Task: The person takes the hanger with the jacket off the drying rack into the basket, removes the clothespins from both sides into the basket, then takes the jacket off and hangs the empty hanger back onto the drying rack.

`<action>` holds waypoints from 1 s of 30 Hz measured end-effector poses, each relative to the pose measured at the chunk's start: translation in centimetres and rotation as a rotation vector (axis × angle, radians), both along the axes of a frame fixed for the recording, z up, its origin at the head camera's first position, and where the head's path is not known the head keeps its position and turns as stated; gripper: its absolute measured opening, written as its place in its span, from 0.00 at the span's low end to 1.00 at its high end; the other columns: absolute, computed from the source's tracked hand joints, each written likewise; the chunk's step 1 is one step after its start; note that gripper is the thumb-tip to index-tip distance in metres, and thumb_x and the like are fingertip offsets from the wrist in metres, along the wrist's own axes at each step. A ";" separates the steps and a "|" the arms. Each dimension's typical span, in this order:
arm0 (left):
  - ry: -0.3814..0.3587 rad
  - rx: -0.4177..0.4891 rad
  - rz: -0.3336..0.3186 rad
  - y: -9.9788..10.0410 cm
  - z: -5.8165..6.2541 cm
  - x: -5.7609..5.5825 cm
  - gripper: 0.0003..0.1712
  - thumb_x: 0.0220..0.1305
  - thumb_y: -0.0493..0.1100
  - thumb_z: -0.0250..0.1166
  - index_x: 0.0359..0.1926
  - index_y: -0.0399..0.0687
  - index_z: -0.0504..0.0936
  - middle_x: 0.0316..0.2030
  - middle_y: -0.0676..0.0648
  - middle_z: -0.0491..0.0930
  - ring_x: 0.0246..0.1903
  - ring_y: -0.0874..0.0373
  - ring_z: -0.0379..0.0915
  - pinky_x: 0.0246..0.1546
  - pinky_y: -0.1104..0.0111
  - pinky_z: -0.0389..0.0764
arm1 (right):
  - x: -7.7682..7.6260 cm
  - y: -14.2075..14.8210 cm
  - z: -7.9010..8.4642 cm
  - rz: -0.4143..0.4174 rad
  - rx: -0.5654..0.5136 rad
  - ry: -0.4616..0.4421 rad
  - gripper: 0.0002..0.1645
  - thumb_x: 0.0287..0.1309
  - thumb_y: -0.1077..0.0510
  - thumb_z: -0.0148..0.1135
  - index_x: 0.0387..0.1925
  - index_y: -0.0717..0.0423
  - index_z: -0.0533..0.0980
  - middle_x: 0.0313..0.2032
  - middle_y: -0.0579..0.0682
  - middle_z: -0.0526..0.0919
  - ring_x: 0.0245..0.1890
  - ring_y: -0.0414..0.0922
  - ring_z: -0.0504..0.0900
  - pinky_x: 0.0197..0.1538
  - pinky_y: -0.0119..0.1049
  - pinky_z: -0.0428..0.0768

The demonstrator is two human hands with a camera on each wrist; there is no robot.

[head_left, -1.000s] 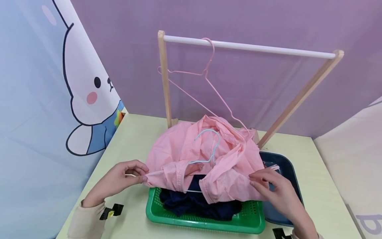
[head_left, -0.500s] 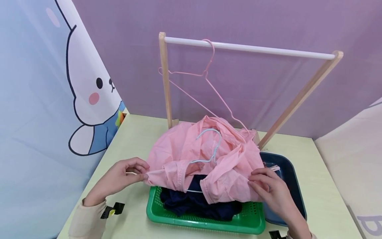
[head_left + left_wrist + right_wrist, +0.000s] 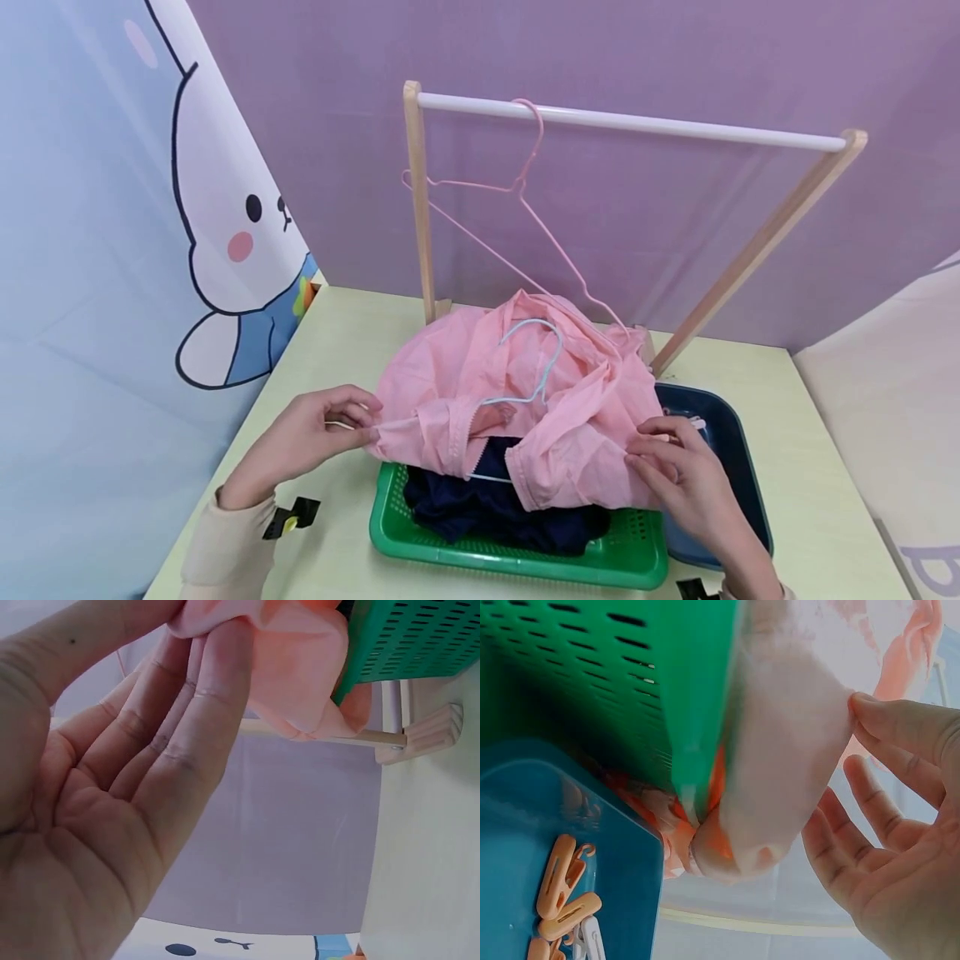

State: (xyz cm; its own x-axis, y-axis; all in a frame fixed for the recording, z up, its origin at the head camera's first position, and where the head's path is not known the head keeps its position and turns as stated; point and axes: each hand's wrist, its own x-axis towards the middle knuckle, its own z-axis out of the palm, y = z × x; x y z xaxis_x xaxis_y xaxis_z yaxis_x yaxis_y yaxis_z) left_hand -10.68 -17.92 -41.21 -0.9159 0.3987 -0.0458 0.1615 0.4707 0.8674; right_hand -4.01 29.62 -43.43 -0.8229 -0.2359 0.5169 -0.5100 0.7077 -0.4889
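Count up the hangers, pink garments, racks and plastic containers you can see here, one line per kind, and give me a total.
Hangers: 2 (pink hanger, light blue hanger)
Pink garments: 1 (pink jacket)
Racks: 1 (rack)
Plastic containers: 2 (green basket, blue bin)
Total: 6

It's a booth (image 3: 637, 50); printed sheets (image 3: 90, 417) flank a table (image 3: 337, 350).

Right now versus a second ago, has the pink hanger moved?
No: the pink hanger hooks over the white rail at the same spot, nearer its left end.
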 end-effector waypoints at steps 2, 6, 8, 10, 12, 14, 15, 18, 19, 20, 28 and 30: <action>0.016 -0.022 0.007 0.1 0.1 0.0 0.14 0.60 0.40 0.74 0.46 0.50 0.84 0.34 0.55 0.85 0.37 0.58 0.83 0.40 0.65 0.83 | 0.0 0.0 0.0 0.002 -0.003 0.006 0.20 0.39 0.77 0.76 0.33 0.54 0.87 0.43 0.51 0.79 0.44 0.44 0.75 0.52 0.14 0.68; 0.035 -0.059 0.028 0.4 0.3 0.1 0.15 0.60 0.42 0.75 0.47 0.50 0.84 0.34 0.57 0.86 0.36 0.61 0.83 0.38 0.66 0.83 | 0.0 -0.2 0.1 -0.008 -0.004 -0.004 0.20 0.39 0.77 0.76 0.33 0.54 0.87 0.44 0.50 0.78 0.43 0.43 0.75 0.50 0.14 0.69; 0.036 -0.065 0.036 0.6 0.5 0.2 0.16 0.60 0.41 0.75 0.49 0.49 0.83 0.35 0.57 0.86 0.36 0.61 0.83 0.37 0.66 0.84 | 0.0 -0.3 0.2 -0.015 -0.003 -0.011 0.19 0.40 0.77 0.77 0.33 0.54 0.87 0.44 0.50 0.78 0.43 0.42 0.75 0.49 0.13 0.70; 0.034 -0.073 0.042 0.8 0.6 0.2 0.18 0.59 0.40 0.75 0.51 0.48 0.83 0.35 0.56 0.87 0.36 0.62 0.84 0.37 0.66 0.84 | -0.1 -0.3 0.2 -0.018 0.000 -0.009 0.19 0.40 0.77 0.77 0.33 0.54 0.87 0.44 0.49 0.78 0.44 0.43 0.74 0.50 0.14 0.69; 0.033 -0.080 0.045 1.0 0.7 0.1 0.20 0.59 0.39 0.75 0.53 0.48 0.82 0.36 0.55 0.87 0.36 0.62 0.84 0.36 0.66 0.84 | -0.1 -0.3 0.3 -0.022 0.004 -0.006 0.19 0.40 0.76 0.77 0.33 0.54 0.87 0.44 0.49 0.78 0.44 0.42 0.74 0.50 0.14 0.69; 0.028 -0.078 0.047 1.2 0.6 0.0 0.21 0.60 0.40 0.74 0.54 0.47 0.82 0.36 0.55 0.87 0.36 0.62 0.84 0.36 0.66 0.84 | -0.2 -0.3 0.4 -0.022 0.002 -0.003 0.19 0.39 0.76 0.77 0.33 0.54 0.87 0.44 0.49 0.77 0.44 0.42 0.74 0.50 0.14 0.69; 0.023 -0.076 0.050 1.3 0.6 -0.1 0.22 0.60 0.40 0.74 0.55 0.47 0.82 0.36 0.55 0.87 0.36 0.62 0.84 0.36 0.66 0.84 | -0.2 -0.4 0.4 -0.022 0.000 -0.003 0.19 0.39 0.76 0.77 0.33 0.55 0.87 0.44 0.49 0.77 0.44 0.42 0.74 0.50 0.14 0.69; 0.010 -0.045 0.058 1.7 0.4 -0.3 0.22 0.60 0.41 0.74 0.55 0.48 0.82 0.36 0.55 0.87 0.36 0.60 0.84 0.36 0.65 0.84 | -0.2 -0.4 0.4 -0.022 -0.006 -0.002 0.19 0.39 0.77 0.77 0.33 0.56 0.87 0.43 0.49 0.77 0.44 0.40 0.73 0.49 0.14 0.69; 0.007 -0.034 0.060 1.9 0.3 -0.3 0.21 0.60 0.42 0.75 0.54 0.48 0.83 0.36 0.55 0.87 0.36 0.60 0.85 0.36 0.65 0.84 | -0.3 -0.4 0.4 -0.020 -0.008 0.003 0.19 0.39 0.77 0.77 0.33 0.56 0.87 0.43 0.49 0.77 0.43 0.40 0.73 0.49 0.14 0.69; 0.003 -0.025 0.061 2.0 0.3 -0.4 0.21 0.59 0.42 0.75 0.54 0.48 0.83 0.36 0.55 0.87 0.36 0.60 0.85 0.36 0.65 0.84 | -0.3 -0.4 0.4 -0.017 -0.009 0.007 0.19 0.39 0.77 0.77 0.33 0.56 0.87 0.43 0.49 0.77 0.43 0.40 0.74 0.50 0.14 0.69; 0.010 0.025 0.018 2.9 0.2 -0.9 0.12 0.60 0.43 0.75 0.45 0.53 0.87 0.34 0.56 0.87 0.37 0.58 0.85 0.37 0.65 0.85 | -0.3 -0.4 0.7 -0.018 -0.012 0.037 0.19 0.38 0.77 0.77 0.32 0.56 0.87 0.43 0.49 0.78 0.43 0.42 0.74 0.50 0.14 0.69; 0.013 0.028 0.002 3.2 0.2 -0.9 0.10 0.60 0.41 0.74 0.43 0.54 0.87 0.33 0.57 0.87 0.37 0.58 0.84 0.38 0.65 0.85 | -0.3 -0.4 0.7 -0.020 -0.013 0.038 0.19 0.38 0.77 0.77 0.32 0.56 0.87 0.43 0.49 0.78 0.43 0.42 0.74 0.50 0.14 0.69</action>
